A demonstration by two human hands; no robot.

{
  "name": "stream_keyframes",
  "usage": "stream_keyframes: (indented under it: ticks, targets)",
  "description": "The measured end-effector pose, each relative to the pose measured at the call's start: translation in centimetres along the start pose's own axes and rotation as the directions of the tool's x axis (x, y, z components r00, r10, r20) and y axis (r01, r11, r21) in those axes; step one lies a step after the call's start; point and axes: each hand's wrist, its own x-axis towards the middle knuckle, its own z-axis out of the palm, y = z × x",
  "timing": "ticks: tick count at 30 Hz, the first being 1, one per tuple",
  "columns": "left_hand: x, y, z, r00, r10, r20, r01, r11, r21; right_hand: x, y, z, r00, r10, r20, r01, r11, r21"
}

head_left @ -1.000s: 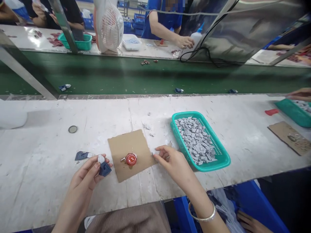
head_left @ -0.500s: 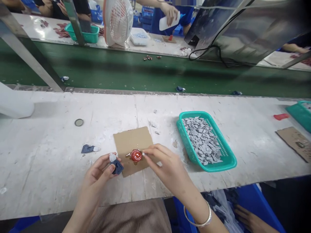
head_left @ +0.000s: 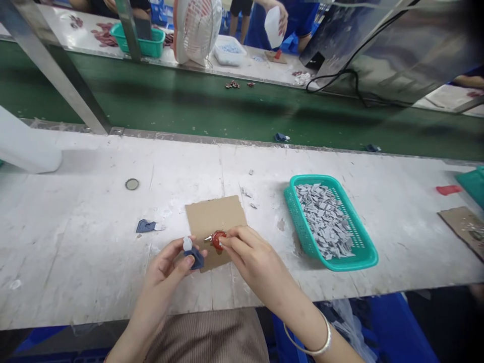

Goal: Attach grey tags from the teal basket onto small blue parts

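Note:
My left hand pinches a dark blue plastic piece with a pale translucent knob at its upper end. My right hand has its fingertips closed on a small pale chip, mostly covered by the fingers, right over a glossy red cap. Whether the chip touches the cap I cannot tell. The cap lies on a brown cardboard sheet, a shiny metal tip poking out on its left and a wet brownish patch below. A similar blue piece lies left of the cardboard.
Right of the cardboard stands a green basket heaped with small grey chips. A bottle cap and a white container are on the left. Behind runs a green belt; across it a co-worker's hand holds a white bottle.
My right fingertips have moved from the cap's right side to over it, partly covering it. My left hand still holds the blue piece. The co-worker's bottle is tipped more upright.

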Motion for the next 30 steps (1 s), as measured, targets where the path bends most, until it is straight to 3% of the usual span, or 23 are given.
stream_keyframes:
  ticks: [15, 18, 20, 22, 25, 28, 30]
  targets:
    - [0.5, -0.7, 1.3, 0.999, 0.049, 0.020, -0.048, 0.998, -0.052, 0.1, 0.1, 0.2, 1.000, 0.000, 0.021, 0.001, 0.999, -0.033]
    - [0.5, -0.6, 1.6, 0.997, 0.067, 0.029, -0.066, 0.998, -0.018, 0.1, 0.2, -0.1, 1.000, 0.020, 0.019, -0.021, 0.999, 0.035]
    - [0.5, -0.5, 1.9, 0.995, 0.086, 0.047, -0.086, 0.996, 0.002, 0.3, 0.2, -0.6, 0.997, 0.076, 0.001, -0.075, 0.983, 0.170]
    - [0.4, -0.5, 2.3, 0.993, 0.107, 0.052, -0.108, 0.994, 0.016, 0.6, 0.0, -1.3, 0.985, 0.174, -0.006, -0.158, 0.912, 0.378]
    - [0.3, -0.5, 2.9, 0.988, 0.142, 0.065, -0.143, 0.989, 0.023, 1.0, -0.4, -2.3, 0.944, 0.315, 0.095, -0.296, 0.687, 0.663]
    - [0.4, -0.5, 3.4, 0.985, 0.153, 0.077, -0.154, 0.988, 0.013, 1.1, -0.7, -2.6, 0.898, 0.367, 0.242, -0.403, 0.466, 0.788]
    - [0.5, -0.4, 3.7, 0.985, 0.151, 0.083, -0.152, 0.988, -0.001, 1.0, -0.9, -2.5, 0.882, 0.385, 0.272, -0.421, 0.384, 0.822]
